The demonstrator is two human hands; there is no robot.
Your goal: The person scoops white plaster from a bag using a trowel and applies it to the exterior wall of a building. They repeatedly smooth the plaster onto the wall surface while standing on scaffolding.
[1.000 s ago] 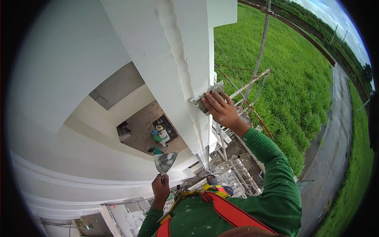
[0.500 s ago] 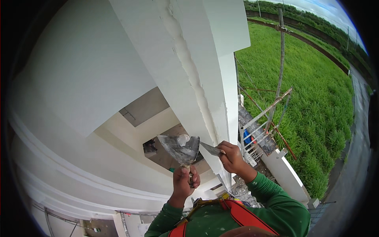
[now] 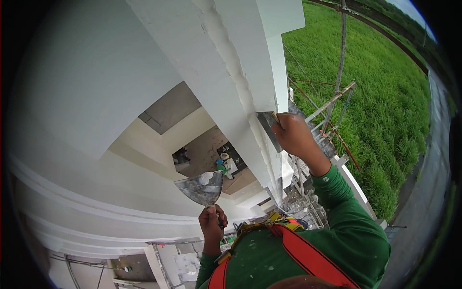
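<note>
My left hand (image 3: 211,224) grips the handle of a wide putty knife (image 3: 202,189), its broad metal blade pointing up with a dab of white putty near the top edge. My right hand (image 3: 294,135) is closed on a second putty knife (image 3: 268,126), whose blade lies against the white beam (image 3: 211,91). A rough strip of putty (image 3: 231,60) runs along the beam's face, and the blade is over the strip's right side. My right fingers partly hide that knife's handle.
Far below, a person in green (image 3: 224,167) is on the floor. Right of the beam stand scaffold pipes (image 3: 332,101) above a grass field (image 3: 385,120). A pale curved ceiling edge (image 3: 96,212) sweeps along the left. A red harness strap (image 3: 308,250) crosses my torso.
My right hand has moved up and forward from beside the left knife, bringing its blade onto the beam. My left hand with its knife has shifted slightly left and down.
</note>
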